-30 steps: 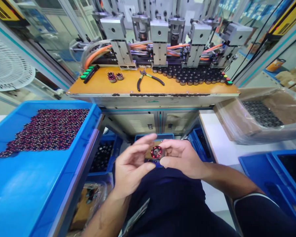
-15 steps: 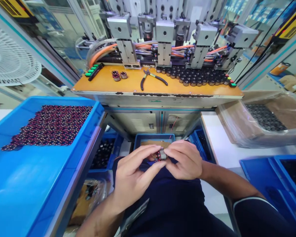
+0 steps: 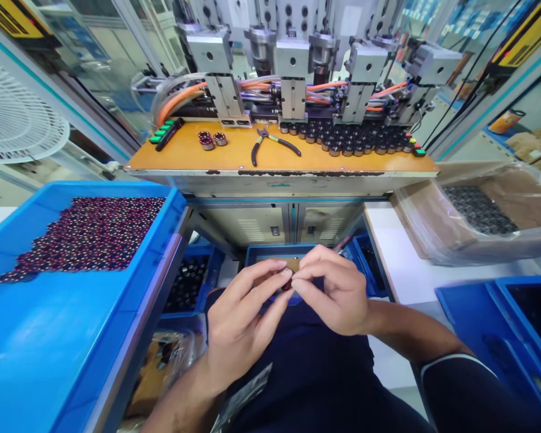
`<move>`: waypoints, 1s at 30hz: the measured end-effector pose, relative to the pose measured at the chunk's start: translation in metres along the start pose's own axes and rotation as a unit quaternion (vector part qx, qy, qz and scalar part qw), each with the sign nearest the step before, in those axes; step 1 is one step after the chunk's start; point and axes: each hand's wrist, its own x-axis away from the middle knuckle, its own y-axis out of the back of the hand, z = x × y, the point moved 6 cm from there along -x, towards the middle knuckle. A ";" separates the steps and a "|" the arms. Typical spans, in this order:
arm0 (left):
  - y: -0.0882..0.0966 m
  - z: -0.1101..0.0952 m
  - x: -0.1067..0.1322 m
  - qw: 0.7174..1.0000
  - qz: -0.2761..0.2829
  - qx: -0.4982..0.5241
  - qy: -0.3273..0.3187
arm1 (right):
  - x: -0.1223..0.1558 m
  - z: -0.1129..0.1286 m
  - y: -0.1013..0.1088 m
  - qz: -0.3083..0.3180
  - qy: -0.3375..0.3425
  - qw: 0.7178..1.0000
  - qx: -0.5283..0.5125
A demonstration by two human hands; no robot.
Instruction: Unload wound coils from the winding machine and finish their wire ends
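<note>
My left hand point(image 3: 241, 322) and my right hand point(image 3: 333, 291) meet over my lap, fingertips pinched together on a small round part with red copper windings point(image 3: 288, 282). The fingers hide nearly all of it. Left of me a big blue tray point(image 3: 49, 337) holds several rows of the same red wound parts point(image 3: 88, 231). Straight ahead stands an orange work shelf point(image 3: 279, 157) under a machine with grey clamp heads point(image 3: 293, 63).
On the shelf lie black-handled pliers point(image 3: 273, 144), two loose wound parts point(image 3: 211, 140) and several dark cylindrical parts point(image 3: 351, 139). Blue bins point(image 3: 187, 282) sit below the shelf. A plastic-lined cardboard box point(image 3: 478, 210) and another blue bin point(image 3: 509, 328) are on the right. A white fan point(image 3: 13, 126) is left.
A second ago the wound part faced me, open between both hands. My fingers turned it on edge and have since closed over it, rising slightly, so it is almost hidden.
</note>
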 end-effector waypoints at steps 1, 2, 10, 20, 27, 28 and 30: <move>0.001 0.002 0.001 1.000 -0.008 0.021 0.018 | 0.000 -0.003 0.001 -0.004 -0.041 0.999 -0.025; 0.001 0.005 0.001 0.998 -0.016 0.048 0.040 | 0.000 -0.007 0.001 -0.007 -0.084 0.995 -0.052; -0.001 0.015 0.004 0.966 -0.040 0.219 0.128 | 0.013 -0.034 -0.009 0.019 -0.291 0.928 -0.231; 0.016 0.016 0.013 0.989 -0.087 0.115 0.040 | 0.000 -0.038 -0.029 0.083 -0.320 0.915 -0.231; 0.043 0.034 0.020 0.978 -0.165 0.099 0.078 | -0.147 -0.067 -0.026 -0.037 -0.050 0.971 0.233; 0.045 0.035 0.021 0.977 -0.172 0.095 0.079 | -0.166 -0.079 -0.037 -0.011 -0.055 0.951 0.304; 0.048 0.035 0.021 0.976 -0.182 0.090 0.081 | -0.194 -0.107 -0.056 0.042 -0.105 0.904 0.413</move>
